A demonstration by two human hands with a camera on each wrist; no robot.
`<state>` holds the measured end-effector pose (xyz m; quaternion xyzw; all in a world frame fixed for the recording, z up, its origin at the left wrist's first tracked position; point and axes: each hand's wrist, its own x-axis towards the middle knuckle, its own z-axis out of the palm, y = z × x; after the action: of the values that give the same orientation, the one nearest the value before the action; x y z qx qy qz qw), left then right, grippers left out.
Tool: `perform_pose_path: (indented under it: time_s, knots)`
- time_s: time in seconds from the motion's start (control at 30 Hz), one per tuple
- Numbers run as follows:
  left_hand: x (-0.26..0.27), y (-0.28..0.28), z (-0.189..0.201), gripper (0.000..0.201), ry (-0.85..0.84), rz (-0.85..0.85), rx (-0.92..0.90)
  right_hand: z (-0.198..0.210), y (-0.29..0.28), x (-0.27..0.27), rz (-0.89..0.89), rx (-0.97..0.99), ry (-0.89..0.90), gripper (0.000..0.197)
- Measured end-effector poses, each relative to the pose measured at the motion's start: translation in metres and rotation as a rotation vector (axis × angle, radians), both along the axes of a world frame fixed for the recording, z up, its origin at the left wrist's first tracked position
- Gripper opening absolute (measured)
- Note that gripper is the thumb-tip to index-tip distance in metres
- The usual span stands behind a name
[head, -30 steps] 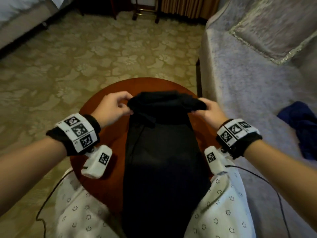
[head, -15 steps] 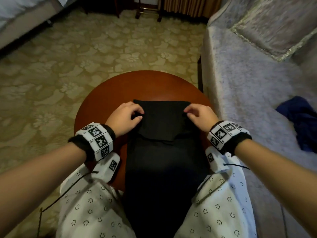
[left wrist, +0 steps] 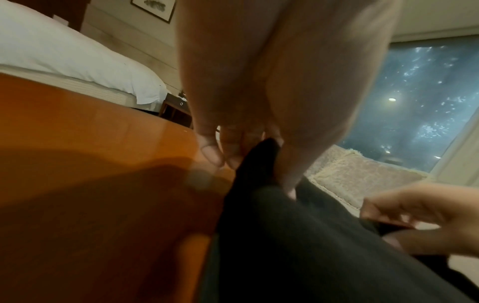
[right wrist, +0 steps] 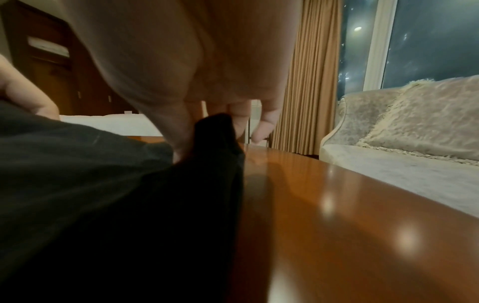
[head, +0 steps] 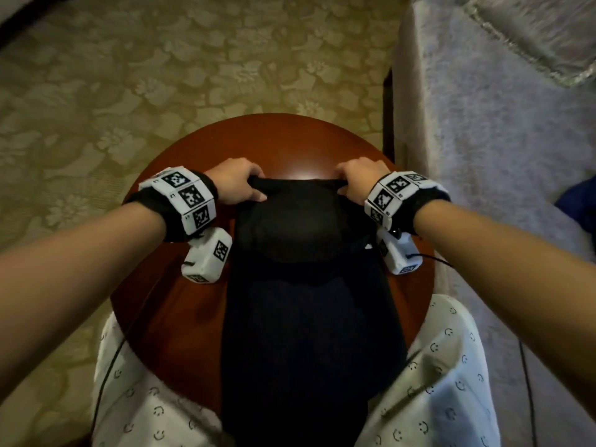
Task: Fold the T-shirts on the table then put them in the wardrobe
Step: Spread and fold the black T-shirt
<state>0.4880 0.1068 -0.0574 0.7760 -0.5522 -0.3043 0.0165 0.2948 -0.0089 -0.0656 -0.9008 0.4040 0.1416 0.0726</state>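
Head view: a soft black T-shirt point(head: 306, 285) lies in a long strip on the round, glossy wooden worktop point(head: 167, 304). The left hand point(head: 237, 180) and right hand point(head: 358, 179) each pinch a far corner.

Left wrist view: fingers point(left wrist: 233, 147) and thumb clamp the cloth.

Right wrist view: the same closed grip; a pale plush sofa point(right wrist: 388, 164) beside the worktop.

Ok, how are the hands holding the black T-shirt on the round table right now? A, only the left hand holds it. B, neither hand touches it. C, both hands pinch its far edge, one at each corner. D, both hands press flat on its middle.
C: the left hand and the right hand each pinch a far corner of the black T-shirt over the round table.
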Motion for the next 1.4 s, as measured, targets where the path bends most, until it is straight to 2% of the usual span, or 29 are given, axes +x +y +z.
perform_pose_path:
  time_s: [0.13,0.23,0.37,0.47,0.67,0.73,0.87,0.97,1.1,1.23,1.3,1.33,1.4]
  knots:
    - [0.011,-0.027,0.001,0.028,-0.079,0.124,-0.255,0.013,-0.026,0.020,-0.108,-0.098,-0.122,0.024]
    - [0.020,-0.041,0.011,0.028,-0.054,0.202,-0.463,0.032,-0.043,0.028,-0.169,-0.175,-0.289,0.023]
    - [0.028,-0.041,0.034,0.028,-0.029,0.195,-0.675,0.057,-0.043,0.023,-0.201,-0.232,-0.521,0.023]
    - [0.027,-0.024,0.044,0.024,-0.014,0.132,-0.744,0.063,-0.026,0.009,-0.150,-0.248,-0.547,0.021]
    - [0.011,0.032,0.043,0.026,-0.035,-0.049,-0.714,0.055,0.019,-0.024,-0.099,-0.144,-0.579,0.012]
    - [0.004,0.050,0.036,0.028,-0.113,-0.113,-0.644,0.048,0.036,-0.032,-0.088,-0.120,-0.548,0.011]
    - [-0.010,0.079,0.019,0.034,-0.331,-0.218,-0.531,0.025,0.064,-0.043,0.018,-0.132,-0.381,0.015]
    - [-0.022,0.092,0.006,0.038,-0.348,-0.267,-0.410,0.008,0.075,-0.051,0.058,-0.148,-0.245,0.015]
    - [-0.030,0.097,0.000,0.036,-0.420,-0.297,-0.319,0.005,0.078,-0.054,0.055,0.002,-0.136,0.013]
    - [-0.029,0.082,0.005,0.030,-0.329,-0.139,-0.455,0.019,0.065,-0.042,-0.093,0.051,-0.314,0.007]
    - [-0.031,0.069,0.006,0.032,-0.274,-0.111,-0.510,0.025,0.058,-0.038,-0.180,0.101,-0.314,0.011]
    - [-0.034,0.063,0.005,0.036,-0.253,-0.131,-0.492,0.026,0.056,-0.038,-0.205,0.159,-0.297,0.012]
    - [-0.042,0.052,-0.001,0.049,-0.213,-0.185,-0.330,0.023,0.059,-0.041,-0.228,0.308,-0.247,0.014]
